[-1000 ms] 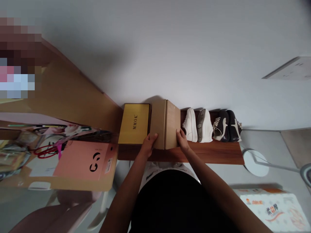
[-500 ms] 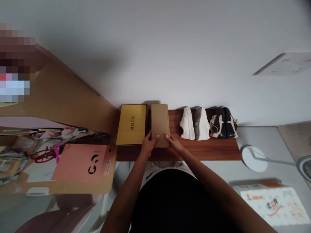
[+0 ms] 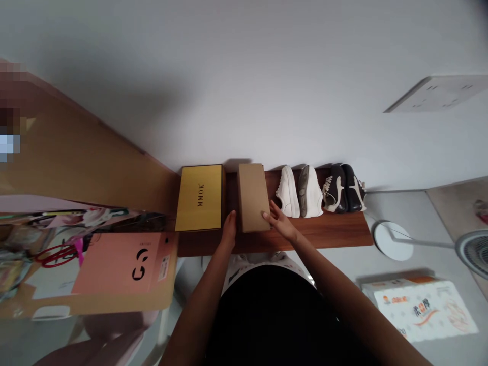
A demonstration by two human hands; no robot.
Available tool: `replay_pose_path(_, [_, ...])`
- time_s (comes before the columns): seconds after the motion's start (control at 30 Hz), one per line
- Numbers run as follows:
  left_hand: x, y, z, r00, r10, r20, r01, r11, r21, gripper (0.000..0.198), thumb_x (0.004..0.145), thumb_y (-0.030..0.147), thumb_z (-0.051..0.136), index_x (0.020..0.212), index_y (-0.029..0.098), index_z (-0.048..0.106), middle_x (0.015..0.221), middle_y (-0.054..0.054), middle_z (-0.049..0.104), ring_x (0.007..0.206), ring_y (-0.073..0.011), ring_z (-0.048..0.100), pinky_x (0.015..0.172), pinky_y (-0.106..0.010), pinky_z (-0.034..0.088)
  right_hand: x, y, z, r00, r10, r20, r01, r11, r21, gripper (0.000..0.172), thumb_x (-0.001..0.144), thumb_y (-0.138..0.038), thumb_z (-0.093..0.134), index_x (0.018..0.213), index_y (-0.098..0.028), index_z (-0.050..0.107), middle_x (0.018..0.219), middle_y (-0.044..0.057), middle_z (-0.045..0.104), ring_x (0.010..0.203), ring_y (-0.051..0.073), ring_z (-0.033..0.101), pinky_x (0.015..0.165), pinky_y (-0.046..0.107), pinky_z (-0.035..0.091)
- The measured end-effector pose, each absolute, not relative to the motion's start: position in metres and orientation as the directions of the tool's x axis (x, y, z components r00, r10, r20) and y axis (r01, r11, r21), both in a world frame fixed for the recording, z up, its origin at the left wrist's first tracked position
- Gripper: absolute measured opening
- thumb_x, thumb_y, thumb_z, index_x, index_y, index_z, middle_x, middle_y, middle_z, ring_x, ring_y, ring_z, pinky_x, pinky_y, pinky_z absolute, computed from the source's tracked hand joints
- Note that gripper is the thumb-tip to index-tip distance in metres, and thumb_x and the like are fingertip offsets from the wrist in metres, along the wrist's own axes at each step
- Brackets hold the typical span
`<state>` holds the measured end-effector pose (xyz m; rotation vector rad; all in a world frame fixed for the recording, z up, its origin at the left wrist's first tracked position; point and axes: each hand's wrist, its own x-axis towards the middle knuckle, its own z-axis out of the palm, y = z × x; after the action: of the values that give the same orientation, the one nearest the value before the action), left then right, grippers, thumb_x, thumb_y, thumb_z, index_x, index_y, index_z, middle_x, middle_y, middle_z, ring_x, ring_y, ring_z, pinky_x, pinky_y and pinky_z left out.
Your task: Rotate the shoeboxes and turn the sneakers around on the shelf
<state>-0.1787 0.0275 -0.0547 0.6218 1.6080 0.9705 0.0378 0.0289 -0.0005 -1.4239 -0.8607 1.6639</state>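
Note:
A plain brown cardboard box lies on the reddish-brown wooden bench top, slightly skewed. My left hand is by its left side with a small gap, open, fingers pointing forward and nothing in them. At the near right corner of the box is my right hand, its fingers apart and its thumb at the box edge; whether the fingers touch the box side cannot be made out. To the left of the cardboard box lies a yellow box with dark edges, marked MMOK.
White sneakers and black-and-cream shoes line the bench along the wall. At left, a cardboard-coloured table holds a pink box and red-handled scissors. A fan and a white tissue pack are at right.
Both hands held the cardboard box before; the left has come off its side and the right has loosened its fingers. The box has turned slightly. The view has shifted a little.

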Motion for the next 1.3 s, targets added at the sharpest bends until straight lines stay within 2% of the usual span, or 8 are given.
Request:
replay_pose_path(0.1, [-0.174,0.024,-0.070,-0.254,0.722,-0.643,-0.125,0.635,0.762,0.055,0.089,0.059,0.061,0.127,0.019,0.065,0.149,-0.014,0.054,0.144,-0.0266,0.043,0.119,-0.042,0.032,0.067,0.026,-0.007,-0.020,0.895,-0.446,-0.031,-0.446,-0.894,0.110,0.075,-0.057,0.077,0.162,-0.031,0.016,0.154,0.013,0.046,0.133,0.031,0.054,0.105,0.048,0.050])
replay_pose_path(0.2, [-0.167,0.022,-0.075,-0.109,0.598,-0.794,-0.278,0.749,0.602,0.056,0.087,0.061,0.063,0.130,0.024,0.063,0.150,-0.012,0.053,0.140,-0.0280,0.048,0.110,-0.047,0.043,0.092,0.024,-0.014,-0.002,0.920,-0.391,0.065,-0.390,-0.918,0.108,0.077,-0.059,0.075,0.161,-0.033,0.013,0.152,0.014,0.047,0.127,0.030,0.058,0.099,0.047,0.053])
replay_pose_path(0.33, [-0.160,0.021,-0.069,0.061,0.578,-0.814,-0.444,0.746,0.496,0.055,0.083,0.061,0.068,0.127,0.027,0.064,0.140,-0.012,0.062,0.128,-0.0285,0.058,0.097,-0.048,0.053,0.107,0.022,-0.021,-0.024,0.940,-0.340,0.101,-0.336,-0.936,0.091,0.082,-0.060,0.068,0.158,-0.030,0.030,0.139,0.012,0.058,0.111,0.024,0.065,0.090,0.040,0.056])
replay_pose_path(0.47, [-0.166,0.021,-0.053,0.022,0.666,-0.745,-0.484,0.660,0.575,0.049,0.079,0.054,0.076,0.119,0.026,0.068,0.132,-0.011,0.066,0.120,-0.0262,0.062,0.091,-0.043,0.056,0.109,0.022,-0.022,-0.017,0.940,-0.341,0.117,-0.337,-0.934,0.080,0.082,-0.062,0.066,0.150,-0.024,0.048,0.125,0.009,0.067,0.107,0.024,0.065,0.093,0.041,0.056])
replay_pose_path(0.57, [-0.170,0.019,-0.040,-0.075,0.688,-0.722,-0.426,0.632,0.647,0.050,0.075,0.050,0.081,0.117,0.026,0.070,0.128,-0.011,0.069,0.118,-0.0253,0.063,0.088,-0.040,0.056,0.110,0.024,-0.018,-0.015,0.927,-0.376,0.107,-0.372,-0.922,0.078,0.082,-0.064,0.065,0.147,-0.023,0.053,0.132,0.009,0.066,0.120,0.028,0.060,0.103,0.045,0.051])
replay_pose_path(0.83, [-0.167,0.020,-0.027,-0.307,0.706,-0.638,-0.279,0.574,0.769,0.059,0.075,0.050,0.080,0.129,0.028,0.066,0.127,-0.009,0.071,0.119,-0.0253,0.064,0.091,-0.037,0.055,0.094,0.040,-0.006,-0.163,0.804,-0.571,0.130,-0.556,-0.821,0.071,0.082,-0.061,0.066,0.147,-0.035,0.050,0.141,0.003,0.062,0.125,0.030,0.058,0.091,0.047,0.057])
replay_pose_path(1.03, [-0.169,0.035,-0.043,-0.357,0.752,-0.555,-0.155,0.538,0.829,0.058,0.081,0.050,0.074,0.132,0.023,0.064,0.128,-0.010,0.070,0.124,-0.0258,0.062,0.105,-0.041,0.049,0.077,0.054,-0.026,-0.101,0.754,-0.648,0.041,-0.648,-0.760,0.068,0.081,-0.058,0.066,0.143,-0.033,0.054,0.140,0.005,0.061,0.124,0.031,0.058,0.085,0.050,0.059])
replay_pose_path(1.3, [-0.172,0.042,-0.055,-0.360,0.743,-0.564,-0.099,0.571,0.815,0.059,0.084,0.053,0.070,0.134,0.025,0.062,0.129,-0.009,0.070,0.126,-0.0253,0.061,0.105,-0.041,0.048,0.074,0.064,-0.044,-0.118,0.747,-0.655,0.066,-0.652,-0.755,0.070,0.082,-0.064,0.061,0.144,-0.035,0.049,0.140,0.006,0.059,0.122,0.031,0.058,0.088,0.051,0.056])
